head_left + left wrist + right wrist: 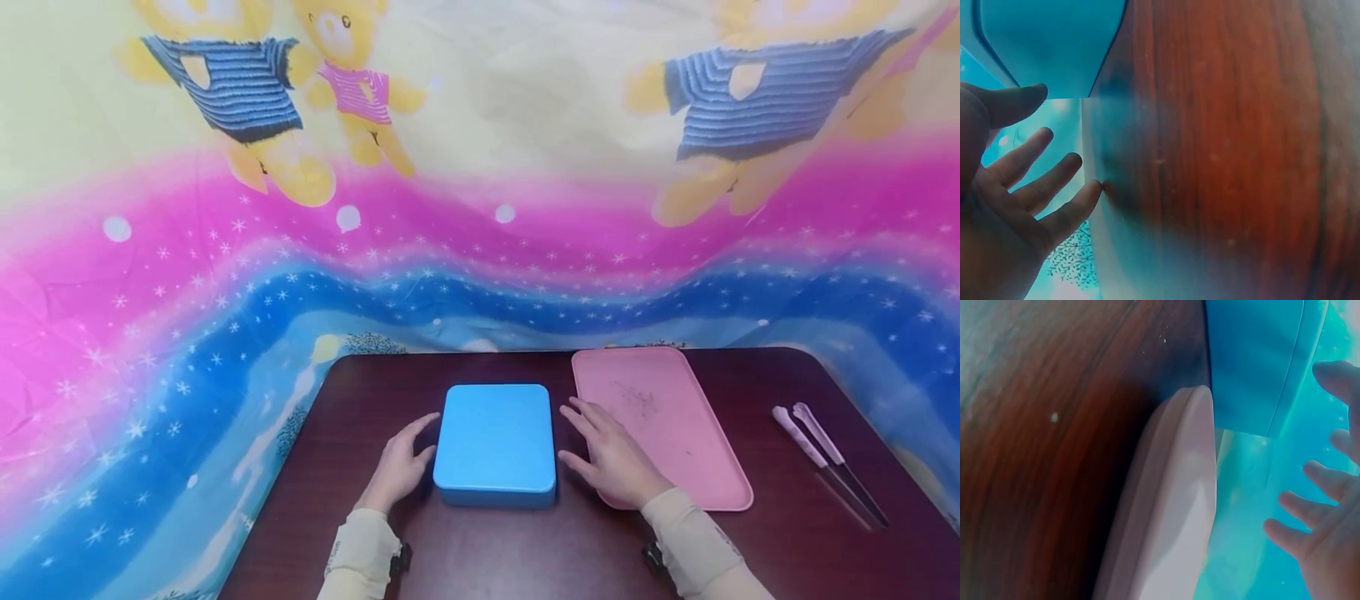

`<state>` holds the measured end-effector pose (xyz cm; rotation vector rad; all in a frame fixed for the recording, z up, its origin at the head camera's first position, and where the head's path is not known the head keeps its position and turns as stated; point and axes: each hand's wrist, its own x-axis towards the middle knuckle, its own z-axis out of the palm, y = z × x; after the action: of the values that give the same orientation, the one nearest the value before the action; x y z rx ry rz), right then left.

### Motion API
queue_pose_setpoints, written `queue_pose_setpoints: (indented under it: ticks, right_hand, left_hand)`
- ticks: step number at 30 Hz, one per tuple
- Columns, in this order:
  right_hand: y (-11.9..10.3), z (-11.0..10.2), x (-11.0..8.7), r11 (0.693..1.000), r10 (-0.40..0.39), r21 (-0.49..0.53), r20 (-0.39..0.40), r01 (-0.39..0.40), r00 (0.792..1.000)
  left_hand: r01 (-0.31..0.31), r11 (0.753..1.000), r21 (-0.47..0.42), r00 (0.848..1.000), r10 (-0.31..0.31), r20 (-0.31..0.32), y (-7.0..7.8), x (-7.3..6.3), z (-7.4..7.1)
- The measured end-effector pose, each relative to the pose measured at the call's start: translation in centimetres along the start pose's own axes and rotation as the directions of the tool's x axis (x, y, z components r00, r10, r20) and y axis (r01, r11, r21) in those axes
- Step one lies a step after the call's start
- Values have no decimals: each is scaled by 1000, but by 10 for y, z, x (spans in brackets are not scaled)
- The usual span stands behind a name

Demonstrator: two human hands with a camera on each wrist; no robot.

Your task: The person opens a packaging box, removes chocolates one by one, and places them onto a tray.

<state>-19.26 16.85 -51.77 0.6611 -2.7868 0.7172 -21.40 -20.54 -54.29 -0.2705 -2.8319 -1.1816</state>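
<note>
A blue lidded box [495, 440] sits flat on the dark wooden table, its lid on. To its left, my left hand [400, 463] is held with fingers spread and thumb toward the box's side. On the other side, my right hand [611, 454] has its fingers extended toward the box, over the near-left part of a pink tray [693, 442]. In the left wrist view, the left hand [1022, 181] shows loose, separated fingers with the box [1047, 44] beyond the thumb. The right wrist view has the right hand [1322, 500] with nothing in its grasp, beside the box [1254, 362].
Two slim utensils with pale handles [798, 437] and dark, narrow ends lie at the table's right. Small dark marks [636, 398] show on the pink tray. A printed cloth with bears [480, 250] hangs behind the table [480, 554].
</note>
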Motion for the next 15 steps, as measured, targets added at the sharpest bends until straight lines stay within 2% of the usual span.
queue_pose_setpoints:
  ticks: [6, 15]
  right_hand:
    - [-3, 0, 1, 1000, 10, -7, 42, -10, 999]
    - [-9, 5, 3, 1000, 3, -17, 97, -1, 995]
  left_hand:
    - [-15, 1000, -16, 1000, 15, 12, 2, 0, -2]
    - [-10, 997, -77, 997, 15, 70, 5, -2, -3]
